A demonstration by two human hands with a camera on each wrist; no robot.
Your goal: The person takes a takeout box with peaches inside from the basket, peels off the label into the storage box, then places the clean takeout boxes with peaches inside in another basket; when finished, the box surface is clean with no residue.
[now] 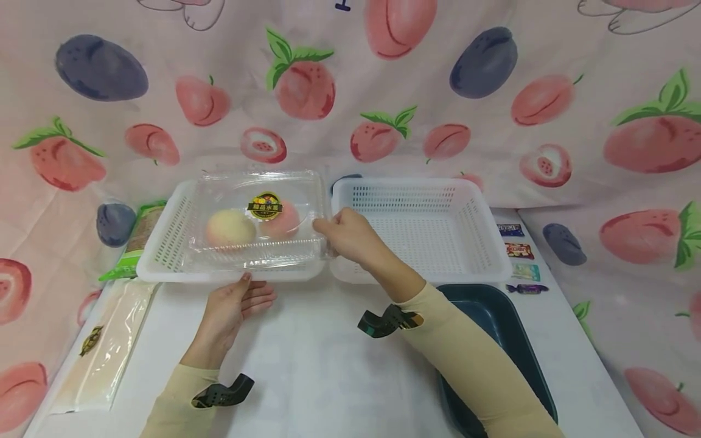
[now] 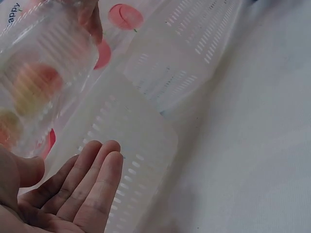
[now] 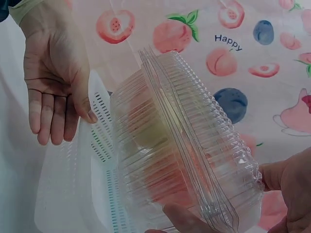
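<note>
1. The right hand pinches one end of the clear clamshell fruit box, which is above the left basket, near the worktop's far edge.
2. The left hand holds nothing, fingers straight, at the basket's near edge; I cannot tell whether it touches.
3. Held by one end, the box will probably sag at the other, so bring the left palm beneath that end. Keep it level — the pale yellow peach and pink peach could roll — and squeeze lightly, as thin plastic may buckle.
4. The head view shows the lid's round label; the right wrist view instead shows the rims edge-on, digits on both sides — latched or not, I cannot tell.
</note>
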